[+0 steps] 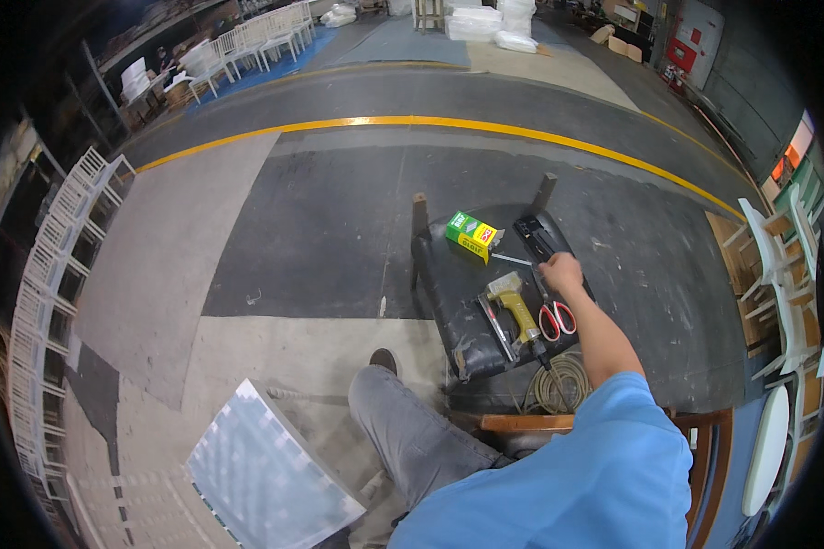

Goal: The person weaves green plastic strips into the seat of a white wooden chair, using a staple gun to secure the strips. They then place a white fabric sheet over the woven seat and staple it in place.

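My right hand (561,272) is over the black padded seat of an upturned-looking stool (464,320), its fingers closed; what is in them, if anything, is hidden. A thin silver strip (513,260) ends right at the fingertips. Beside the hand lies a black tool or case (534,238). Left of that is a green and yellow carton (472,234) with its flap open. Red-handled scissors (557,321) rest just below the wrist, next to a yellow pneumatic staple gun (518,312). My left hand is out of view.
A coiled hose (560,384) lies beneath the seat's near edge. A light-blue panel with white edges (270,471) stands left of my leg. White chairs (41,329) line the left side, and pale chair frames (778,265) are stacked at right. A yellow line (412,120) crosses the floor.
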A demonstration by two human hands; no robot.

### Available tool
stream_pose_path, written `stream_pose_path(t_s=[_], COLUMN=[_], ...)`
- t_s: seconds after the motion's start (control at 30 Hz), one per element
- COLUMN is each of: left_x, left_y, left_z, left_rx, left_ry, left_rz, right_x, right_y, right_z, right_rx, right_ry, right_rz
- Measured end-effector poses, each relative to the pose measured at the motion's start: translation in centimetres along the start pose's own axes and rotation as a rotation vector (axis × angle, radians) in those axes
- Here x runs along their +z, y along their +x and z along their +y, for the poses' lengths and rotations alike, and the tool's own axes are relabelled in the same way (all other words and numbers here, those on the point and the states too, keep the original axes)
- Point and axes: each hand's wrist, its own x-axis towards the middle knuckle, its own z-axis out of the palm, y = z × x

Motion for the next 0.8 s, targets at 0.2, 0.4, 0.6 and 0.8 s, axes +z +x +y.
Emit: stream_pose_path(t_s=[0.2,0.4,0.6,0.8], left_x=[-4.7,-14.9,-6.7,4.1], left_y=[-1.3,-5.1,-5.5,-17.7], left_z=[-0.8,-1.5,3.9,21.2], left_rx=[0.055,0.454,0.358,1.432], left_ry=[0.077,0.213,0.144,0.391], left_rz=[0.089,0.03,-0.205,-0.551], right_x=[0.3,-2.1,3.5,2.5], right_y=[3.1,2.4,-12.5,-31.2], right_z=[-1.1,-1.1,-14.4,-24.2], right_rx=[0.042,-0.235,-0.34,-0.591], right_ry=[-0.042,0.176,1.245,1.068], right_rz=[0.253,0.47,-0.872,-1.648])
